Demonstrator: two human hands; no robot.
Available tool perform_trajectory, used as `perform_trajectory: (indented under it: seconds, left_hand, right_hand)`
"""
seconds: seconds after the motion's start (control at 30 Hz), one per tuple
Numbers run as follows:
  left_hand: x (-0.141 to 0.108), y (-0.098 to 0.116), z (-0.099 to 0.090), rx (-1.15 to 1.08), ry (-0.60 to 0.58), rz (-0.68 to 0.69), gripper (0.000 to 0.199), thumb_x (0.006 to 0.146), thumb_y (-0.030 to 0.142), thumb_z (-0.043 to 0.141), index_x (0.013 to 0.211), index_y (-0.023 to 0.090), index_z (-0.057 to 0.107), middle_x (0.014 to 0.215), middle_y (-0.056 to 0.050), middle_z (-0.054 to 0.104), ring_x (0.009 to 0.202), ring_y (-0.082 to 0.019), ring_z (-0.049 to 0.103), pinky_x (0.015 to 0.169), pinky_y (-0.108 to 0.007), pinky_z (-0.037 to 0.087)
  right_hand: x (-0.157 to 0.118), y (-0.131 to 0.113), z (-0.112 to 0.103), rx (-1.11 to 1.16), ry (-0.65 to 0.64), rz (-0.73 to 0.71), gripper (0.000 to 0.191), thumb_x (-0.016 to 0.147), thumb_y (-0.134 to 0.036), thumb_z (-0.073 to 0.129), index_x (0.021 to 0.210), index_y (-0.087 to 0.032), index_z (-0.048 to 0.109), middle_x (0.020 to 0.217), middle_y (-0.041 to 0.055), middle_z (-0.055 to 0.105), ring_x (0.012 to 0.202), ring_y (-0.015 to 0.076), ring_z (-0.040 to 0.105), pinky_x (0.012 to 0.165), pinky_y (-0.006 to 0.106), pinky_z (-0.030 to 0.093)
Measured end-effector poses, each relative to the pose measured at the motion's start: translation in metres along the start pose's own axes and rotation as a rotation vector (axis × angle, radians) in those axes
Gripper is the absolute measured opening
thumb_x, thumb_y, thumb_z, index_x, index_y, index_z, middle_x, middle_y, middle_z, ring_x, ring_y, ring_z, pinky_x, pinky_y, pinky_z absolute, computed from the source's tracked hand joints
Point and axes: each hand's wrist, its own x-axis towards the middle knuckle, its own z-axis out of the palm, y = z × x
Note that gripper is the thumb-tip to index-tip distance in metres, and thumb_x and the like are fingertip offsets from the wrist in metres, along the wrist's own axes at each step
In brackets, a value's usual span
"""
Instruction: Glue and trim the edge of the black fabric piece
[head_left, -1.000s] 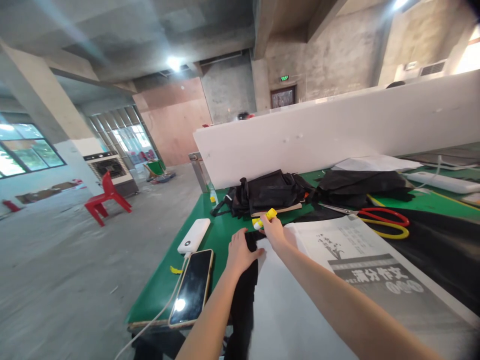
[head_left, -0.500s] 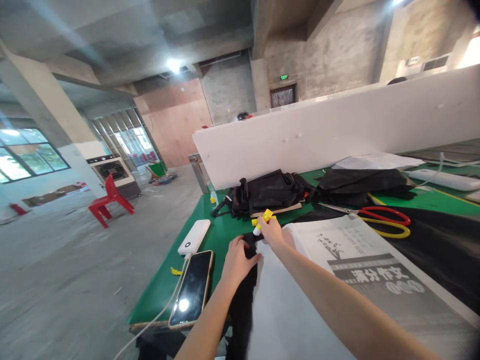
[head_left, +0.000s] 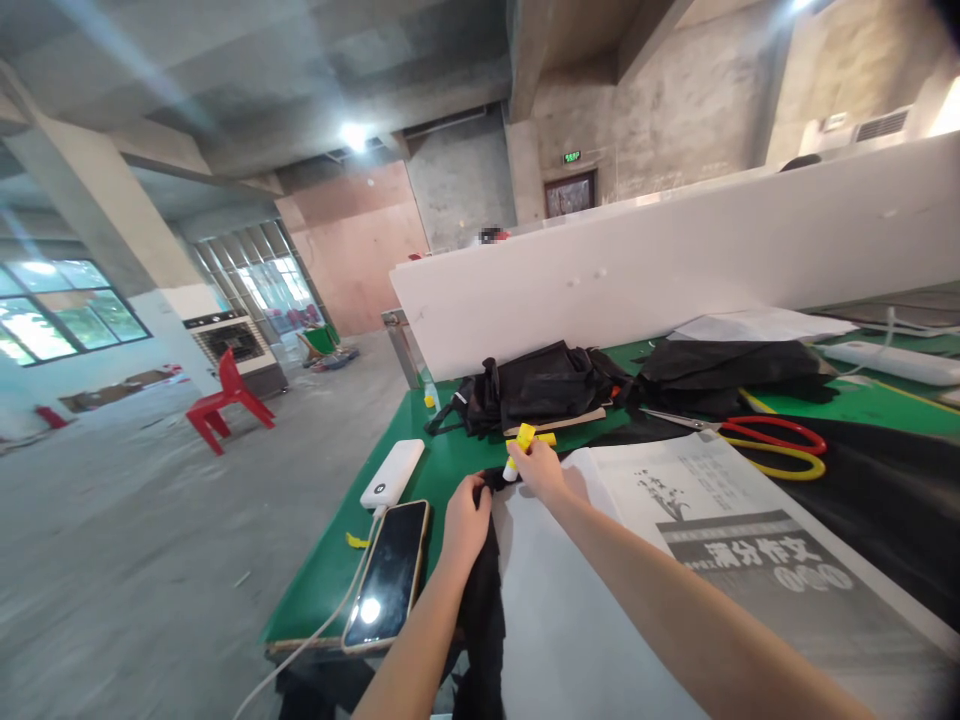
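My right hand [head_left: 541,470] is closed around a yellow-and-white glue stick [head_left: 526,437], whose white end points down at the black cloth by the paper's top left corner. Behind it, another yellow piece [head_left: 546,440] lies on the green table. My left hand [head_left: 466,522] pinches the edge of the black cloth [head_left: 484,610], with thumb and fingers drawn together. Over that cloth lies a large sheet of white paper [head_left: 570,600]. Its right part [head_left: 757,590] carries grey print, and my right forearm crosses the sheet.
Left of my hands are a phone [head_left: 390,570] and a white power bank [head_left: 392,473], joined by a cable. Scissors [head_left: 776,445] lie right of the paper. Folded black fabric [head_left: 547,385] sits behind, before a white panel [head_left: 660,260]. A red chair [head_left: 229,400] stands on the floor.
My left hand's thumb has drawn in towards its fingers at the cloth edge. My right hand and the glue stick have shifted slightly left. The view has turned a little.
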Motion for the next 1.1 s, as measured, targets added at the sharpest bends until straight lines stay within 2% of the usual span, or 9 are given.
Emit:
perform_trajectory:
  seconds: [0.13,0.27,0.43,0.53,0.7,0.8,1.1]
  left_hand:
    - [0.006,-0.004,-0.002,0.011,0.010,-0.033,0.016,0.083,0.018,0.043,0.093,0.018,0.055,0.098,-0.006,0.066,0.091,-0.016,0.062,0.080,-0.029,0.045]
    - [0.013,-0.005,-0.006,0.041,0.024,-0.075,0.013,0.084,0.019,0.043,0.090,0.017,0.054,0.087,-0.006,0.067,0.082,-0.018,0.063,0.073,-0.029,0.046]
    - [0.018,-0.004,-0.006,0.072,0.026,-0.084,0.011,0.085,0.020,0.041,0.090,0.019,0.052,0.086,-0.006,0.065,0.082,-0.019,0.062,0.072,-0.030,0.044]
    - [0.022,-0.003,-0.004,0.078,0.025,-0.073,0.012,0.086,0.020,0.039,0.093,0.019,0.049,0.086,-0.006,0.064,0.084,-0.020,0.061,0.072,-0.030,0.043]
    - [0.032,-0.002,-0.002,0.048,-0.023,-0.022,0.009,0.087,0.020,0.038,0.087,0.020,0.047,0.077,-0.002,0.060,0.074,-0.016,0.059,0.067,-0.026,0.042]
    - [0.036,-0.005,0.000,0.031,-0.021,-0.019,0.009,0.086,0.019,0.037,0.085,0.020,0.046,0.078,-0.003,0.059,0.074,-0.016,0.058,0.068,-0.026,0.042]
    - [0.028,-0.009,0.007,0.015,-0.014,-0.034,0.013,0.087,0.022,0.033,0.092,0.020,0.044,0.081,-0.005,0.059,0.081,-0.019,0.059,0.073,-0.030,0.043]
  right_hand:
    - [-0.009,-0.004,0.004,-0.078,-0.021,-0.105,0.023,0.069,-0.038,0.057,0.056,-0.020,0.050,0.055,0.0023,0.055,0.054,0.0159,0.050,0.053,0.027,0.027]
    - [-0.014,-0.004,0.008,-0.132,-0.018,-0.179,0.028,0.070,-0.043,0.058,0.055,-0.020,0.049,0.055,0.0023,0.054,0.052,0.0148,0.048,0.053,0.027,0.025]
    - [-0.015,-0.001,0.011,-0.190,-0.026,-0.231,0.035,0.072,-0.049,0.057,0.053,-0.020,0.049,0.055,0.0029,0.055,0.050,0.0139,0.047,0.052,0.027,0.024]
    - [-0.014,-0.002,0.011,-0.226,-0.044,-0.244,0.038,0.072,-0.052,0.057,0.053,-0.020,0.050,0.055,0.0036,0.056,0.050,0.0141,0.048,0.052,0.027,0.025]
    - [-0.016,-0.004,0.009,-0.313,-0.077,-0.259,0.042,0.073,-0.058,0.053,0.058,-0.019,0.054,0.062,0.0061,0.061,0.057,0.0161,0.053,0.052,0.026,0.027]
    - [-0.016,-0.004,0.008,-0.363,-0.100,-0.258,0.044,0.075,-0.059,0.049,0.061,-0.018,0.057,0.065,0.0063,0.062,0.060,0.0167,0.056,0.052,0.025,0.028]
    - [-0.013,-0.004,0.011,-0.461,-0.120,-0.228,0.040,0.076,-0.054,0.049,0.068,-0.017,0.061,0.072,0.0078,0.065,0.065,0.0180,0.059,0.053,0.025,0.031]
